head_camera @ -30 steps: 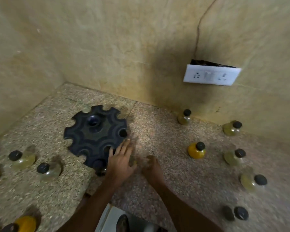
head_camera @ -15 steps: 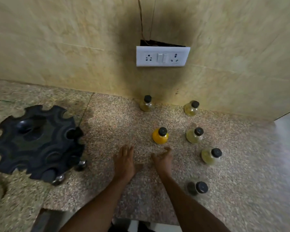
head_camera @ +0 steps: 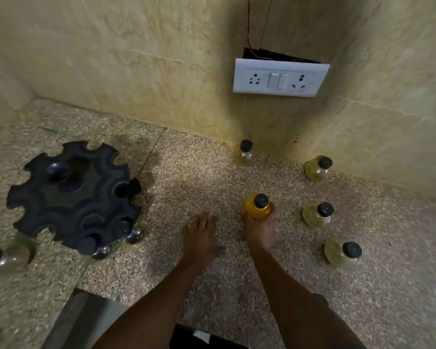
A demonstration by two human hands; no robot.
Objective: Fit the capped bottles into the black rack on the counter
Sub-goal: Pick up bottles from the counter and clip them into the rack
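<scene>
The right hand (head_camera: 258, 229) has now reached the orange bottle (head_camera: 257, 209) and curls around it; half a second ago it was short. The left hand (head_camera: 199, 239) lies flat, holding nothing. The rack (head_camera: 73, 195) waits well apart to the left, so the pick begins.

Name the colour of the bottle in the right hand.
Orange bottle, black cap, in the head view.

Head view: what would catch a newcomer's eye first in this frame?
Probably the orange bottle at centre right of the counter, with the right hand closing its grip round the base. Next, the black rack, a notched round block on the left with a few bottles already seated along its near edge. The white socket plate stands out on the wall above.
</scene>
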